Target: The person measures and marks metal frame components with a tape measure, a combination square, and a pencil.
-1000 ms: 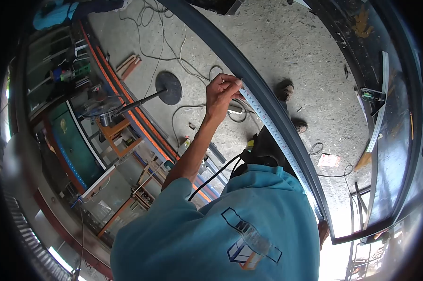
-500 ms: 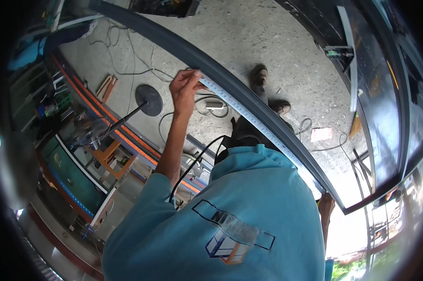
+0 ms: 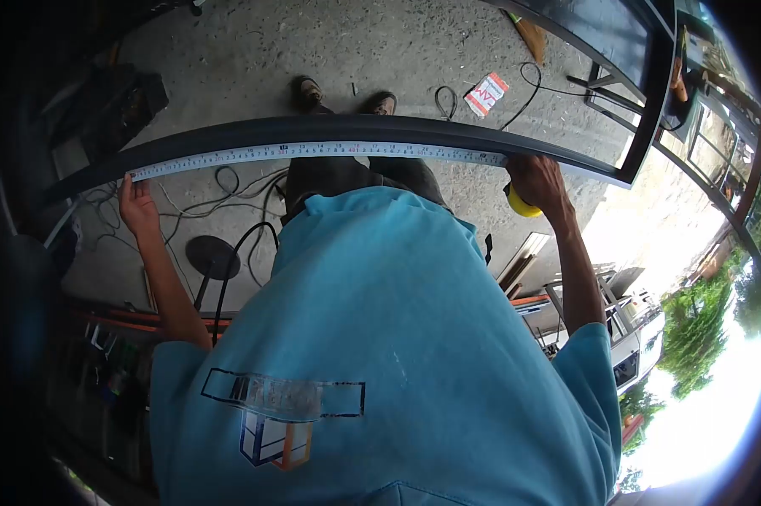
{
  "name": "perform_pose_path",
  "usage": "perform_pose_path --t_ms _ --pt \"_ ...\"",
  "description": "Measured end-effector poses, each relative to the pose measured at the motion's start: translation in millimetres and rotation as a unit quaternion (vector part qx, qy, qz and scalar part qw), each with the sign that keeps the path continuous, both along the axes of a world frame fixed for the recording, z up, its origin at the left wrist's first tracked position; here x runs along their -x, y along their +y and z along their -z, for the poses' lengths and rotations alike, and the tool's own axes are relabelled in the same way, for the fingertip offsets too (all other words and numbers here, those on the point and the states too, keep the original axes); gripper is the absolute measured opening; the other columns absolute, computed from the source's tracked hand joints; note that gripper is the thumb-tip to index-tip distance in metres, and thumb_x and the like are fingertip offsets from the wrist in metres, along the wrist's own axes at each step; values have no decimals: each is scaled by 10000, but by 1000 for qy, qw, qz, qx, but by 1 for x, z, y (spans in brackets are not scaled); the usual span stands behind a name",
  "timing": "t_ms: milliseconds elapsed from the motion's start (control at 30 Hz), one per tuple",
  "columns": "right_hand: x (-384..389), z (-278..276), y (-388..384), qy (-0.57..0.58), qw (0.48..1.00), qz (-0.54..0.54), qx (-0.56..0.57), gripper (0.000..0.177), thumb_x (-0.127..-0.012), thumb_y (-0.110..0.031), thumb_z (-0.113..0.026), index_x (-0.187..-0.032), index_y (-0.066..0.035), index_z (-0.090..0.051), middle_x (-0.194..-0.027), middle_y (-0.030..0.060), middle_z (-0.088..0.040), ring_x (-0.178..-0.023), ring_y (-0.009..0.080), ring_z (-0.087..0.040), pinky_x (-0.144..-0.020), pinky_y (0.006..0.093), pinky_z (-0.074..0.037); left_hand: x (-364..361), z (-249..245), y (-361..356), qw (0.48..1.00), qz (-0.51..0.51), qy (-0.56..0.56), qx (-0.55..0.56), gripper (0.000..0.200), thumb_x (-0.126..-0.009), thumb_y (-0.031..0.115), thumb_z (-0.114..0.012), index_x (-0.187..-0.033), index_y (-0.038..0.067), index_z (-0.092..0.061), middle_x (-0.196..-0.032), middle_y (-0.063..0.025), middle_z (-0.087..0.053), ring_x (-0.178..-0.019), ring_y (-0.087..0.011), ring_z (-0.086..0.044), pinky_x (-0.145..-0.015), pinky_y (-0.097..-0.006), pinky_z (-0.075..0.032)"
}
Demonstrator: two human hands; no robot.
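1. Workshop floor: the left hand (image 3: 136, 201) pinches the free end of the tape blade (image 3: 313, 151) against a dark metal frame rail (image 3: 330, 128).
2. The right hand (image 3: 539, 181) grips the yellow tape case (image 3: 522, 205) - the blade is stretched flat along the rail.
3. The span is laid out - no mark shows on the rail yet.

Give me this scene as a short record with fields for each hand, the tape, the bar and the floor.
left hand: holds the tape end at the bar
right hand: grips the yellow case at the other end
tape: stretched flat along the bar
bar: dark, one side of a frame
floor: concrete, with cables, a round base and a red-and-white packet
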State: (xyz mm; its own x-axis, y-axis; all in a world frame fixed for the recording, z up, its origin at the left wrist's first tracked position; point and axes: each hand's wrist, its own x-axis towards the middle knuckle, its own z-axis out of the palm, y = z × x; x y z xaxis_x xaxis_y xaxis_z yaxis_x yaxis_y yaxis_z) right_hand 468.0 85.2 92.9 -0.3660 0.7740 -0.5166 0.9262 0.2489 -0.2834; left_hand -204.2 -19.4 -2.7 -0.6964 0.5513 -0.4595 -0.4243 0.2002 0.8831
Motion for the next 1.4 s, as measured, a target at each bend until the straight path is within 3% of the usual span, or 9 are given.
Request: perform_pose_path --t_ms 133,200,233,333,967,1067,1133,1400 --pt "-11 10 -3 31 1000 -1 -3 141 -762 -110 -547 -715 -9 -633 -710 185 -612 -642 328 -600 -600 406 -466 15 8 1 999 -16 -25 -18 162 -850 73 -592 -973 -24 -550 -1009 -112 -583 -959 -199 -561 -864 -332 -485" --pt "-13 13 -5 4 1000 -2 14 157 -767 -113 -536 -694 -23 -642 -653 170 -612 -564 293 -603 -538 377 -464 19 6 -1 999 -20 -29 -18 174 -845 66 -596 -980 -32 -545 -1011 -120 -580 -962 -204 -560 -878 -333 -483" --pt "-20 21 -8 30 998 -43 -36 162 -772 -121 -536 -692 -37 -649 -607 149 -608 -493 261 -590 -488 352 -455 20 6 1 999 -24 -30 -12 185 -842 62 -597 -987 -36 -539 -1014 -124 -572 -971 -209 -555 -877 -334 -485" --pt "-17 15 -6 -9 1000 -20 18 156 -798 -124 -531 -714 -42 -634 -711 134 -626 -631 284 -619 -581 373 -489 33 13 1 999 -30 -43 -12 216 -834 51 -598 -1009 -47 -519 -1016 -131 -556 -982 -219 -546 -876 -337 -488" --pt "-24 21 -6 41 999 -21 13 200 -837 -158 -518 -759 -22 -642 -679 158 -619 -586 294 -611 -564 371 -488 11 -5 10 1000 -26 0 10 382 -820 26 -596 -1138 -92 -419 -1098 -177 -477 -1026 -251 -513 -874 -334 -483" --pt "-26 24 -7 42 998 -35 8 198 -832 -154 -520 -750 -22 -642 -675 156 -618 -579 295 -610 -563 369 -490 12 -3 10 1000 -26 1 5 398 -818 27 -599 -1146 -95 -411 -1115 -181 -459 -1031 -252 -507 -874 -331 -483" --pt "-27 27 -10 101 993 -30 -48 187 -780 -95 -512 -640 -19 -609 -560 160 -568 -499 285 -591 -461 350 -460 18 1 9 1000 -26 0 4 397 -817 24 -599 -1144 -96 -410 -1113 -182 -458 -1031 -255 -507 -879 -333 -482" --pt "-25 24 -8 91 994 -42 -39 167 -765 -95 -530 -644 -20 -617 -577 161 -583 -515 285 -604 -476 353 -473 18 0 9 999 -35 -17 -7 373 -813 14 -597 -1122 -96 -419 -1098 -186 -458 -1043 -264 -509 -897 -352 -487"
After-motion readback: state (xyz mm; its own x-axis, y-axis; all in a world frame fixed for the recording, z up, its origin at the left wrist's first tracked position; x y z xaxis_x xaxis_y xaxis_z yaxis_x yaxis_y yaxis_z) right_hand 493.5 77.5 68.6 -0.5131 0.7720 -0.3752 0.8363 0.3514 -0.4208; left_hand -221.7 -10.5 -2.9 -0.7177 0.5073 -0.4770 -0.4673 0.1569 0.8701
